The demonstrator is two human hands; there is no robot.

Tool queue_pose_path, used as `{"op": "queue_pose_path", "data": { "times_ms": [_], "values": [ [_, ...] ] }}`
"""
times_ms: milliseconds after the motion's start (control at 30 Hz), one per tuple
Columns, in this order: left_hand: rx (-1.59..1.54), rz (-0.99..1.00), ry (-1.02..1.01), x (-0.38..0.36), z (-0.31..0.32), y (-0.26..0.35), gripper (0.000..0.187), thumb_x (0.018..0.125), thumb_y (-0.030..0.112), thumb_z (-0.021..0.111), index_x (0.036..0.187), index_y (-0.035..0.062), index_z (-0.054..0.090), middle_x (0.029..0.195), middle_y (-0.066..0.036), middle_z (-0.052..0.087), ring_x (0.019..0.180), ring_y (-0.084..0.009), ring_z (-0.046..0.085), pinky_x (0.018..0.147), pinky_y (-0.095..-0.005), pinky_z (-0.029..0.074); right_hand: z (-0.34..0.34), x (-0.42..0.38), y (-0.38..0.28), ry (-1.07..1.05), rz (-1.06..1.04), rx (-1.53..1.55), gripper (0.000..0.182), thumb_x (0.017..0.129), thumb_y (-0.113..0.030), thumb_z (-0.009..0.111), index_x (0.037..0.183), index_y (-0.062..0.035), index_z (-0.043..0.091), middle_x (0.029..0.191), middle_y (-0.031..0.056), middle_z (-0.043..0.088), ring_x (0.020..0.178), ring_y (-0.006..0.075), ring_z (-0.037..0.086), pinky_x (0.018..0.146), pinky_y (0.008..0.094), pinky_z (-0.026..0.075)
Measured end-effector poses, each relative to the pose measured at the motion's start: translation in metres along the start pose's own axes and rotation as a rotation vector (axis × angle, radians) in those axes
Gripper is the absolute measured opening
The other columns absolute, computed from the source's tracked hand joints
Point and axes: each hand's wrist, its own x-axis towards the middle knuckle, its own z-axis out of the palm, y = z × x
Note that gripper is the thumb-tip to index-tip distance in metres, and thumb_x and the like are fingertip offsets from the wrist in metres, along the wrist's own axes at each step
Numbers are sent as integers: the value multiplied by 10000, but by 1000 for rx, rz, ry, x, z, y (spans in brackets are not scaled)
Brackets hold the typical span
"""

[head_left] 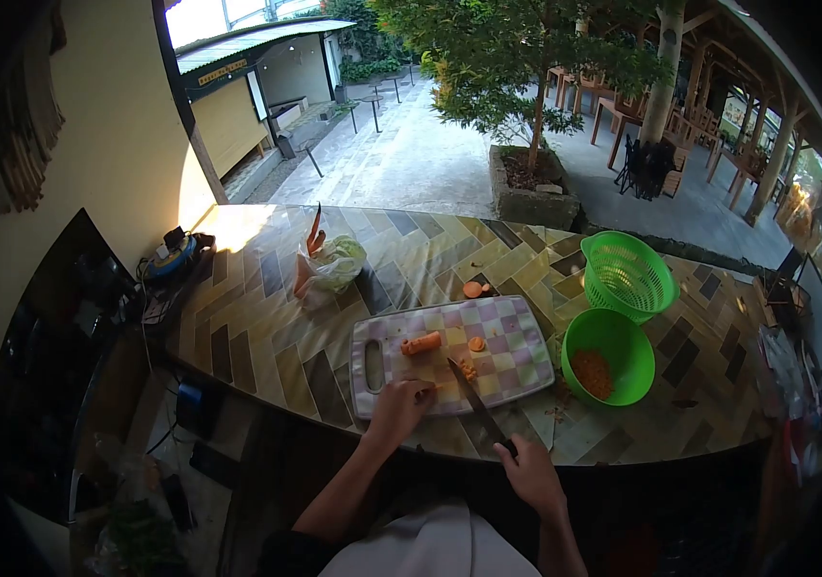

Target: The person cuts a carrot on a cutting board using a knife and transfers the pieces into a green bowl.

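Note:
My right hand (531, 473) grips a kitchen knife (474, 402) by its dark handle, its blade slanting up and left over the cutting board (517, 385). Low on the board, the fingers of my left hand (405, 408) are pinched together at a thin piece of carrot (443, 386), mostly hidden by them. Small diced carrot (468, 369) lies by the knife tip. A thick peeled carrot chunk (421, 343) and a short carrot piece (476, 343) rest farther up the checkered board.
Right of the board stands a green bowl (630, 332) with diced carrot (592, 373) inside, touching a green colander (659, 279). Carrot ends (473, 288) lie behind the board. A plastic bag of vegetables (331, 272) sits back left on the tiled-pattern table (267, 341).

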Motion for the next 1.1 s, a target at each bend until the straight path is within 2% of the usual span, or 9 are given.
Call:
{"op": "queue_pose_path", "data": {
  "times_ms": [100,267,467,567,667,767,1100],
  "values": [
    [22,4,12,0,-2,3,166,814,111,724,934,-1,748,839,-174,688,775,-318,683,719,-398,535,-1,-9,-11,-73,53,18,356,987,-330,563,957,24,581,736,256,610,781,462,614,676,492,450],
    [-6,8,18,5,2,-4,130,810,103,728,868,-11,750,775,-189,679,749,-339,676,704,-401,531,10,-14,-10,-37,21,-11,345,989,-321,554,972,24,574,759,271,622,809,474,613,702,532,453],
    [-4,14,56,6,5,-6,134,782,71,712,885,-7,749,799,-209,686,738,-365,676,717,-406,532,8,-14,-16,-70,14,-28,344,987,-317,555,967,26,561,777,282,626,819,482,609,712,541,452],
    [43,26,42,5,5,-9,163,798,59,731,948,-1,754,883,-170,721,747,-277,715,705,-345,560,9,-12,-15,-61,4,-34,347,988,-320,554,964,26,558,778,285,624,819,485,606,711,541,452],
    [29,-5,64,2,7,-6,161,778,32,712,930,-4,752,873,-170,721,779,-294,714,726,-356,557,10,-12,-15,-57,-5,-28,352,989,-324,553,969,27,559,789,288,626,823,487,605,708,540,452],
    [7,13,138,0,10,-3,158,770,21,662,900,-5,747,857,-219,691,819,-379,679,759,-419,527,9,-14,-19,-85,12,-22,354,991,-325,551,979,28,562,801,287,630,825,488,605,702,540,452],
    [36,-36,162,5,14,-1,144,801,11,640,900,-4,743,868,-206,696,834,-381,674,784,-429,520,5,-16,-22,-80,24,-71,350,992,-325,549,990,24,569,793,276,631,819,480,613,700,538,457]
  ]
}}
